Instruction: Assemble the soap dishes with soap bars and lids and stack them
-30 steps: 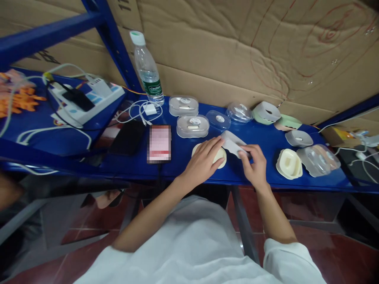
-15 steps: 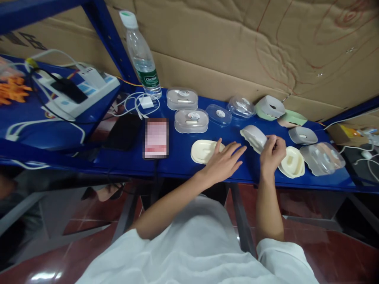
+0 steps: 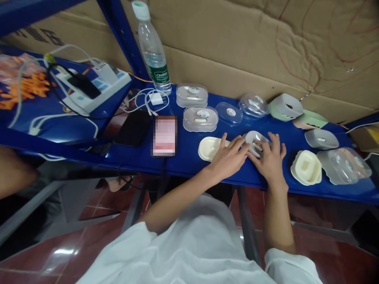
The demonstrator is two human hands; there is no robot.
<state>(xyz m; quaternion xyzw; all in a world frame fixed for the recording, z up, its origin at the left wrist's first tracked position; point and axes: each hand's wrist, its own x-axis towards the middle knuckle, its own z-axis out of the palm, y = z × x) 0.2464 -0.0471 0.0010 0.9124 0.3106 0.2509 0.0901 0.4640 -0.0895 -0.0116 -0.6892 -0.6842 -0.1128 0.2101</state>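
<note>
Both the left hand (image 3: 228, 157) and the right hand (image 3: 269, 159) lie with spread fingers on a frosted, rounded translucent plastic lid (image 3: 255, 141) on the glossy blue metal shelf (image 3: 183, 157), beside a smooth cream oval plastic tray (image 3: 209, 147), with clear domed plastic cases (image 3: 200, 118) behind, before creased brown cardboard (image 3: 237, 47).

The shelf (image 3: 189, 157) is blue painted metal with a smooth, faintly glossy face. The grey lid (image 3: 254, 141) looks like frosted, semi-clear plastic; the cream tray (image 3: 209, 146) beside it is opaque matt plastic. Behind stands rough, creased brown cardboard (image 3: 237, 47). The water bottle (image 3: 154, 55) is clear glossy plastic, and the floor tiles (image 3: 74, 252) shine red
</note>
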